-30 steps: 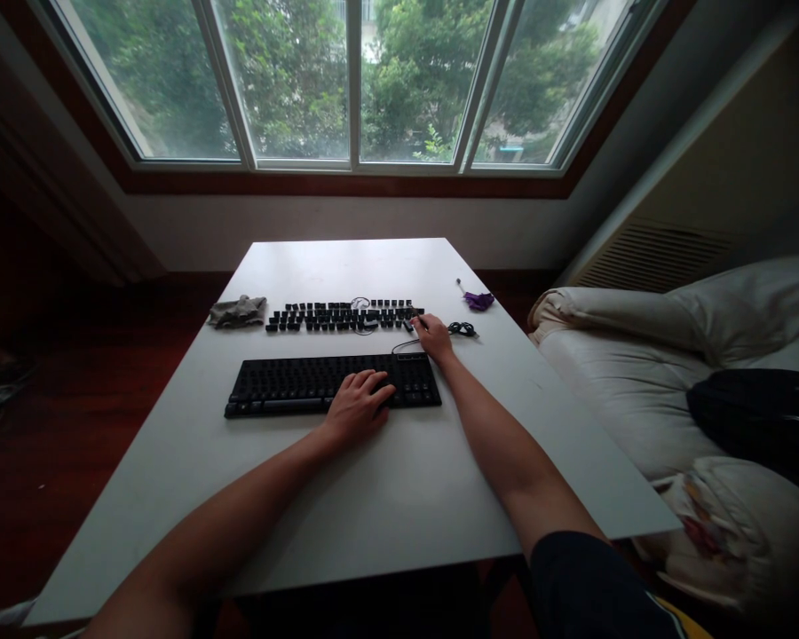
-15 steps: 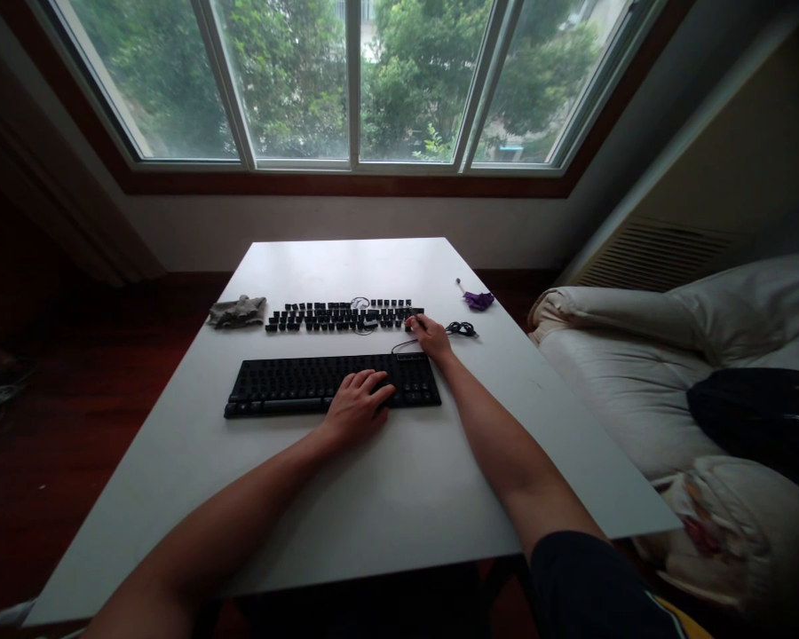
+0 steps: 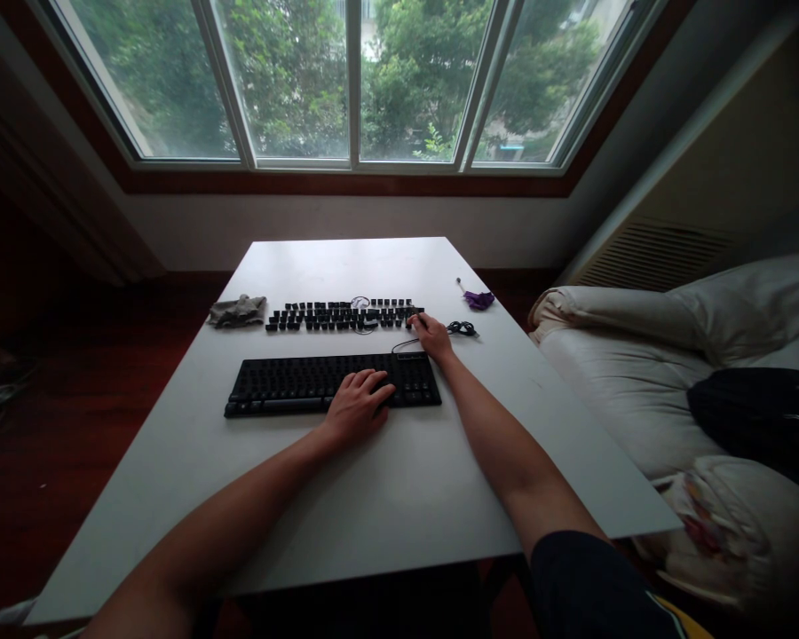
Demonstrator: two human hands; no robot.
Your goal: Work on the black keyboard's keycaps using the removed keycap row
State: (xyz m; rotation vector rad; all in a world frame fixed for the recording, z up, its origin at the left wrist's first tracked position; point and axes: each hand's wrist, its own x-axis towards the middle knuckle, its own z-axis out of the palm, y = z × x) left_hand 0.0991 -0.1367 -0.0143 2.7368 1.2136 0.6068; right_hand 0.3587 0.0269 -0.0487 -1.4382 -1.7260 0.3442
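A black keyboard [image 3: 286, 383] lies on the white table [image 3: 346, 497] in front of me. My left hand [image 3: 359, 399] rests over its right half, fingers stretched out and a little apart. Beyond the keyboard, loose black keycaps [image 3: 336, 319] stand in rows. At the right end of those rows is my right hand [image 3: 432, 337], its fingertips pinched together among the caps. Something thin and dark shows at the fingertips, too small to name.
A black cable [image 3: 462, 329] lies coiled right of my right hand. Farther right are a purple cloth [image 3: 478, 301] and a small thin stick [image 3: 461, 286]. A grey cloth [image 3: 238, 311] sits at the left edge. A pale sofa [image 3: 613, 373] stands beyond the table's right side.
The fingertips of my right hand have shifted very slightly at the end of the keycap rows. My left hand has stayed on the keyboard.
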